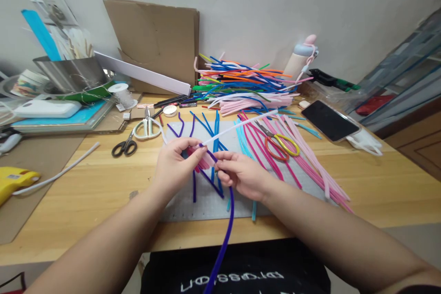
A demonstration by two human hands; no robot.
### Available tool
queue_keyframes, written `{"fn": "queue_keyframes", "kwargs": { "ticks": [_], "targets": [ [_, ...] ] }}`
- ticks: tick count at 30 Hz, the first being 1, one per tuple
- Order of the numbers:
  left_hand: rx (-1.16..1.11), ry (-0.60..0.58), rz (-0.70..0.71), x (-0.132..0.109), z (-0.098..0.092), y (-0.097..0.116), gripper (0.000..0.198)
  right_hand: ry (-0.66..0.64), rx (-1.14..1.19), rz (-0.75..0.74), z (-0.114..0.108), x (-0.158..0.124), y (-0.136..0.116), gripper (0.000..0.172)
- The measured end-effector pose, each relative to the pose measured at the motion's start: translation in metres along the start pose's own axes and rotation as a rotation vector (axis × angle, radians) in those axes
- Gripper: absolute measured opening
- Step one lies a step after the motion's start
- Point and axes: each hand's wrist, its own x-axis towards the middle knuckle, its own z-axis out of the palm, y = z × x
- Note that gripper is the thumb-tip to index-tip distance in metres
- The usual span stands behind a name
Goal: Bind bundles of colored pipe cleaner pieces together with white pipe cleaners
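Between the fingers of my left hand is a small bundle of pink pipe cleaners, partly covered by the thumb. A white pipe cleaner sticks out from it toward the upper right. My right hand pinches a long purple pipe cleaner, whose upper end meets the bundle at my left fingertips. Its lower end hangs past the table edge over my lap. Beneath both hands lies a grey cutting mat with blue and purple pipe cleaners spread on it.
Pink pipe cleaners and red-yellow scissors lie to the right, near a phone. A colourful pipe cleaner pile is at the back. White scissors, black scissors and a yellow glue gun are on the left.
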Motion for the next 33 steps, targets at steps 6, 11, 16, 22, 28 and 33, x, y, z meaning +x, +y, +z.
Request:
{"fn": "queue_keyframes", "kwargs": {
  "ticks": [6,11,16,22,28,33],
  "targets": [
    [-0.267,0.010,-0.131,0.0002,0.0003,0.0040,0.018,0.087,-0.276,-0.158,0.0002,-0.0010,-0.0115,0.024],
    [-0.482,0.025,-0.234,0.0014,0.0016,0.0080,0.020,0.088,-0.320,-0.214,0.0023,-0.0052,-0.0105,0.025],
    [-0.596,0.015,-0.299,0.0031,0.0012,0.0089,0.020,0.054,-0.366,-0.315,0.0008,-0.0091,-0.0066,0.025],
    [-0.648,-0.064,-0.311,0.0064,-0.0020,0.0058,0.021,-0.021,-0.270,-0.235,0.0005,-0.0078,-0.0051,0.026],
    [-0.616,-0.066,-0.321,0.0059,-0.0015,0.0088,0.025,-0.058,-0.181,-0.197,-0.0015,-0.0056,-0.0047,0.024],
    [-0.638,-0.100,-0.349,0.0058,-0.0017,0.0068,0.020,-0.110,-0.149,-0.174,-0.0028,-0.0059,-0.0040,0.021]
  ]
}}
